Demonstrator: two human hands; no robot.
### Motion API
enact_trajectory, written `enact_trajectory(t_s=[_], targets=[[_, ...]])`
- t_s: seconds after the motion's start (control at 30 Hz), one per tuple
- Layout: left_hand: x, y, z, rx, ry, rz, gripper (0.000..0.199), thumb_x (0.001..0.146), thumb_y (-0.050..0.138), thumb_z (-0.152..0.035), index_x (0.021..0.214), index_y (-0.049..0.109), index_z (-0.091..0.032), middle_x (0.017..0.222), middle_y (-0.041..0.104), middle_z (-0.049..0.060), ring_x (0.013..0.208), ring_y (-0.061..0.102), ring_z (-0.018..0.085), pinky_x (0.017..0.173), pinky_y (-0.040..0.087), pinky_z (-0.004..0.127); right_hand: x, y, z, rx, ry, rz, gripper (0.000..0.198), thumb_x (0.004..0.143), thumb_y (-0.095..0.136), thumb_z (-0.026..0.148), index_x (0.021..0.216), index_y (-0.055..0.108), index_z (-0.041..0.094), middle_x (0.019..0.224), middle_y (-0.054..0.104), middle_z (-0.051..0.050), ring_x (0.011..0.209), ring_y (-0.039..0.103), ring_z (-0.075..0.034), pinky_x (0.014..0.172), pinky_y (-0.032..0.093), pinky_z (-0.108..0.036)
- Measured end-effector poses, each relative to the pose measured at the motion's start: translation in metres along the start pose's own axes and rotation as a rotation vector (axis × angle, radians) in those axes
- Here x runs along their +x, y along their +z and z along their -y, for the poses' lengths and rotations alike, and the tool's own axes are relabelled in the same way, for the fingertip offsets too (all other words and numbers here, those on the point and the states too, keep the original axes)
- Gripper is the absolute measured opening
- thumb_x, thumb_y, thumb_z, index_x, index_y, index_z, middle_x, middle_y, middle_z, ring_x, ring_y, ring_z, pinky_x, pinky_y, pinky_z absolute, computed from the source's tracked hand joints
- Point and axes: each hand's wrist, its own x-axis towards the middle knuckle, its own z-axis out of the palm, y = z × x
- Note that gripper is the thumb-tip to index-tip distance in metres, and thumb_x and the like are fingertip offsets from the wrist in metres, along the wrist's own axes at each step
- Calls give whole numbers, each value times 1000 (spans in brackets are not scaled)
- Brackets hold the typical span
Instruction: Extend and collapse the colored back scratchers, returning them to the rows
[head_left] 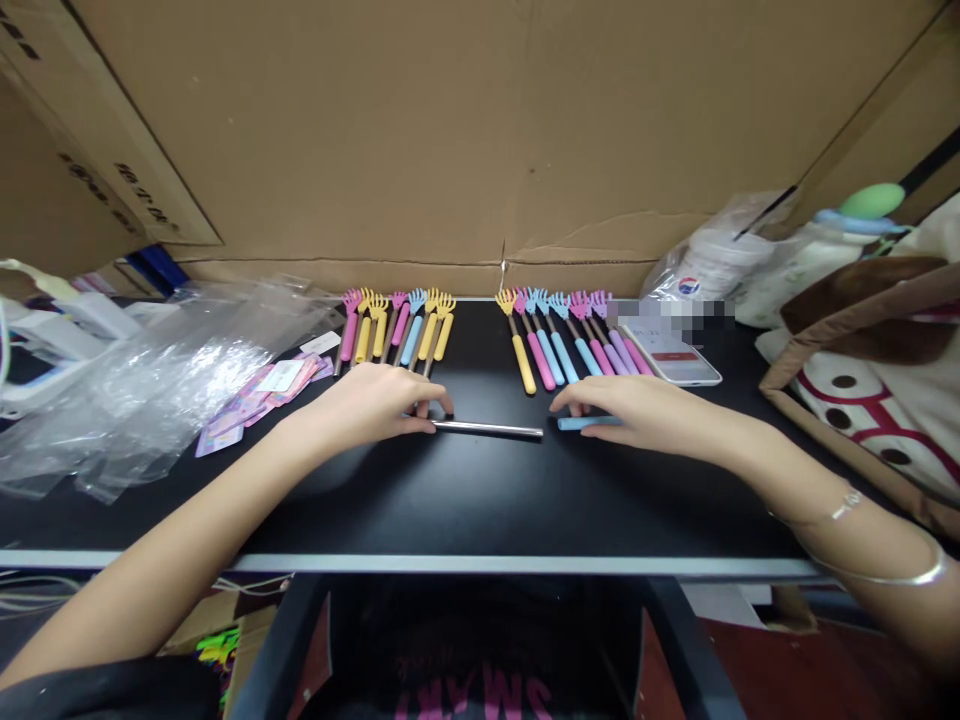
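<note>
My left hand (397, 402) is closed with thumb and fingers on one end of a thin silver metal rod (491, 429), which points right, low over the black table. My right hand (622, 405) pinches a light blue handle sleeve (577, 424); much of it is hidden under the hand. A small gap separates the rod's tip from the sleeve. Behind my left hand lies a row of small back scratchers (409, 335) with hand-shaped heads in pink, yellow and blue. Another row of back scratchers (559, 340), in yellow, pink, blue and purple, lies behind my right hand.
Clear plastic bags (172, 370) and printed cards (262, 390) lie at the left. A phone (671, 350), a bagged white cup (712, 265), a bottle (817, 260) and a cloth bag (877, 370) stand at the right. Cardboard (450, 130) walls the back.
</note>
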Motion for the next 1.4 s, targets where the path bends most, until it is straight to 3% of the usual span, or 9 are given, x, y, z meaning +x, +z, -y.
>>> enact_trajectory(t_s=[0.13, 0.3, 0.5, 0.6, 0.7, 0.97, 1.07, 1.2, 1.4], targets=[[-1, 0, 0, 49, -48, -16, 21, 89, 64, -42, 107, 68, -32, 89, 74, -6, 78, 68, 14, 54, 29, 21, 7, -1, -5, -41, 0, -4, 28, 85, 60, 30, 112, 64, 24, 96, 71, -3, 82, 66, -18, 63, 42, -25], [6, 11, -15, 56, 43, -164, 24, 87, 66, -46, 103, 70, -29, 94, 72, -3, 88, 67, 15, 59, 35, 23, 12, 4, -2, -95, -32, -44, 16, 86, 62, 34, 98, 68, 25, 85, 70, 0, 72, 65, -15, 58, 39, -24], [14, 29, -18, 64, 172, -341, 12, 92, 60, -33, 96, 70, -26, 91, 70, -3, 86, 65, 15, 63, 39, 25, 11, 17, 2, 0, -125, -378, 20, 92, 56, 36, 99, 66, 22, 87, 71, -2, 75, 65, -14, 65, 45, -24], [17, 33, -14, 74, 207, -411, 14, 95, 56, -31, 95, 67, -22, 91, 71, -2, 88, 63, 16, 86, 42, 30, 11, 18, 1, 117, -110, -514, 21, 93, 54, 38, 100, 64, 21, 82, 68, -3, 70, 62, -13, 65, 47, -25], [20, 35, -12, 73, 210, -484, 15, 97, 52, -29, 96, 65, -21, 88, 71, -2, 88, 63, 17, 105, 32, 38, 12, 16, -1, 275, -74, -616, 24, 92, 55, 43, 98, 62, 21, 85, 68, -5, 71, 62, -15, 67, 50, -28], [20, 33, -12, 73, 176, -623, 23, 100, 46, -28, 105, 68, -24, 91, 67, 2, 81, 63, 16, 76, 40, 30, 15, 21, -5, 592, 55, -811, 28, 92, 57, 47, 105, 62, 23, 72, 61, 1, 55, 59, -12, 54, 45, -27], [19, 34, -11, 107, 137, -648, 23, 100, 47, -30, 106, 69, -27, 90, 67, 0, 73, 62, 13, 65, 38, 27, 15, 24, -5, 441, 40, -851, 25, 94, 54, 41, 107, 66, 23, 85, 66, -3, 57, 59, -11, 57, 47, -28], [18, 35, -10, 151, 94, -676, 24, 100, 47, -33, 108, 70, -28, 90, 68, -1, 64, 60, 11, 54, 34, 25, 12, 26, -4, 133, -68, -865, 21, 96, 53, 32, 108, 69, 23, 100, 73, -6, 85, 68, -17, 77, 50, -32], [17, 34, -11, 151, 84, -679, 27, 102, 44, -32, 109, 69, -26, 90, 72, -1, 74, 66, 11, 56, 37, 23, 14, 23, 2, -196, -10, -798, 25, 96, 51, 35, 109, 71, 25, 89, 76, -3, 75, 69, -16, 63, 46, -28]])
